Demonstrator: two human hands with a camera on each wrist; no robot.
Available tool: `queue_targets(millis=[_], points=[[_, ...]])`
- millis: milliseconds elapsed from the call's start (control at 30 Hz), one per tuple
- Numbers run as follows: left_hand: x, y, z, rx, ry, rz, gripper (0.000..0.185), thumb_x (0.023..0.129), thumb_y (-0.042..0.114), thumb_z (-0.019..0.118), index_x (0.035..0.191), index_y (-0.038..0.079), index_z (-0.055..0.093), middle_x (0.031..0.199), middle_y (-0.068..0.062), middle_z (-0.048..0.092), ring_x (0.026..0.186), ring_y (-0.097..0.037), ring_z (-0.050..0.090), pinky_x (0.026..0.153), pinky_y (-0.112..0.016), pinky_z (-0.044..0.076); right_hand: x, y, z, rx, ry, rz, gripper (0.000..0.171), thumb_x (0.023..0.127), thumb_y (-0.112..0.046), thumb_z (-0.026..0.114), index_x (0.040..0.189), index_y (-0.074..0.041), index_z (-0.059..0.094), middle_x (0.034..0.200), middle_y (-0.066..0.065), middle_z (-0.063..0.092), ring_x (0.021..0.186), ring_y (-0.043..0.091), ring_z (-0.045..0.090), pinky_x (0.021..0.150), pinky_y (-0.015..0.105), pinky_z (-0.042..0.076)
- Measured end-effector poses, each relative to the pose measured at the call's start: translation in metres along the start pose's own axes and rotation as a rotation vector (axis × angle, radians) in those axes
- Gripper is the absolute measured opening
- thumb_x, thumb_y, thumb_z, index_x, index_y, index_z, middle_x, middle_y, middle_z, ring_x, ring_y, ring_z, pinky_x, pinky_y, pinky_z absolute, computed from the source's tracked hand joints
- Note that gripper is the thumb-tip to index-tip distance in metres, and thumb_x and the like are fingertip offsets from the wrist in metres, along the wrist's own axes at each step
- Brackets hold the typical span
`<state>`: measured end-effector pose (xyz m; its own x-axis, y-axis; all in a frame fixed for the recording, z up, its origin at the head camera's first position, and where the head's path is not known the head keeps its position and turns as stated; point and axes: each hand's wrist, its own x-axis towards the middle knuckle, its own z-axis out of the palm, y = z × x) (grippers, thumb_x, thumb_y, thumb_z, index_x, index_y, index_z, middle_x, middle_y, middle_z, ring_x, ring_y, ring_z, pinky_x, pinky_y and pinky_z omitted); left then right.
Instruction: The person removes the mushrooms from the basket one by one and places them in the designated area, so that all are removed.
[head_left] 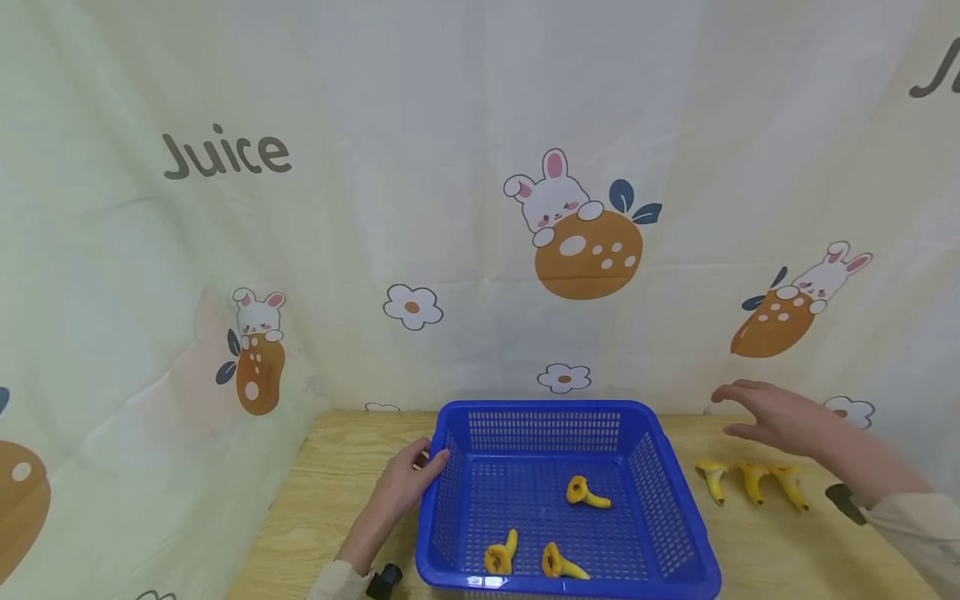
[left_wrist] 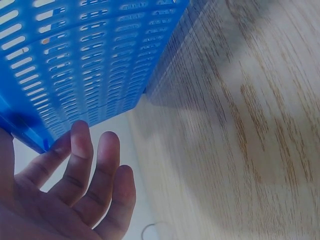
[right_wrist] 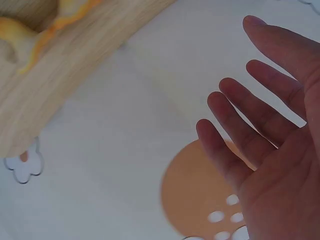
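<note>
A blue perforated basket (head_left: 551, 407) stands on the wooden table (head_left: 337, 483). Three yellow mushrooms lie inside it: one near the middle (head_left: 583, 493) and two by the front wall (head_left: 501, 557) (head_left: 558, 564). My left hand (head_left: 408, 487) rests against the basket's left rim. In the left wrist view its fingers (left_wrist: 75, 195) lie straight beside the basket wall (left_wrist: 90, 55). My right hand (head_left: 765, 417) hovers open, palm down, above three more yellow mushrooms (head_left: 752, 479) on the table right of the basket. The right wrist view shows spread fingers (right_wrist: 265, 135) holding nothing and one mushroom (right_wrist: 20, 27).
A pale curtain (head_left: 480, 167) printed with rabbits, flowers and "Juice" hangs close behind the table. Bare wood (left_wrist: 240, 125) lies left of the basket. A black wrist camera (head_left: 386, 579) sits on my left forearm.
</note>
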<state>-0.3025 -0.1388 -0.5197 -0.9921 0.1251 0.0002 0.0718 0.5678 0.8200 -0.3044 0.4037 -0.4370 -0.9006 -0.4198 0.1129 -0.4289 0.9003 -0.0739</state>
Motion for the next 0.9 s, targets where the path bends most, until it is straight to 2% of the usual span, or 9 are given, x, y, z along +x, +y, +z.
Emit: queue_targets(millis=[333, 567, 767, 900], points=[[0.000, 0.002, -0.002, 0.015, 0.000, 0.006, 0.034, 0.100, 0.044, 0.059, 0.106, 0.011, 0.064, 0.092, -0.005, 0.065, 0.077, -0.015, 0.059, 0.061, -0.029, 0.052, 0.017, -0.042, -0.013, -0.003, 0.024, -0.072, 0.038, 0.087, -0.026, 0.077, 0.120, -0.010, 0.066, 0.117, 0.012, 0.069, 0.103, 0.032, 0.067, 0.083, 0.047, 0.058], [0.000, -0.002, -0.001, 0.025, -0.001, 0.007, 0.036, 0.099, 0.047, 0.059, 0.104, 0.012, 0.064, 0.090, -0.006, 0.065, 0.075, -0.016, 0.059, 0.061, -0.029, 0.051, 0.029, -0.058, -0.008, -0.030, 0.040, -0.136, 0.038, 0.086, -0.023, 0.079, 0.119, -0.009, 0.067, 0.116, 0.009, 0.070, 0.103, 0.030, 0.068, 0.084, 0.045, 0.058], [0.002, -0.004, -0.001, 0.024, -0.002, 0.013, 0.034, 0.099, 0.045, 0.059, 0.104, 0.012, 0.064, 0.088, -0.006, 0.064, 0.074, -0.016, 0.058, 0.061, -0.029, 0.050, 0.041, -0.074, -0.003, -0.049, 0.017, -0.167, 0.038, 0.084, -0.022, 0.081, 0.119, -0.011, 0.068, 0.115, 0.009, 0.070, 0.102, 0.029, 0.068, 0.084, 0.045, 0.058], [0.004, -0.005, 0.000, 0.024, -0.003, 0.010, 0.034, 0.099, 0.046, 0.058, 0.105, 0.013, 0.064, 0.089, -0.005, 0.064, 0.075, -0.015, 0.059, 0.060, -0.028, 0.050, 0.047, -0.085, -0.001, -0.065, 0.028, -0.234, 0.039, 0.083, -0.021, 0.082, 0.118, -0.009, 0.068, 0.112, 0.007, 0.069, 0.099, 0.026, 0.068, 0.082, 0.042, 0.058]])
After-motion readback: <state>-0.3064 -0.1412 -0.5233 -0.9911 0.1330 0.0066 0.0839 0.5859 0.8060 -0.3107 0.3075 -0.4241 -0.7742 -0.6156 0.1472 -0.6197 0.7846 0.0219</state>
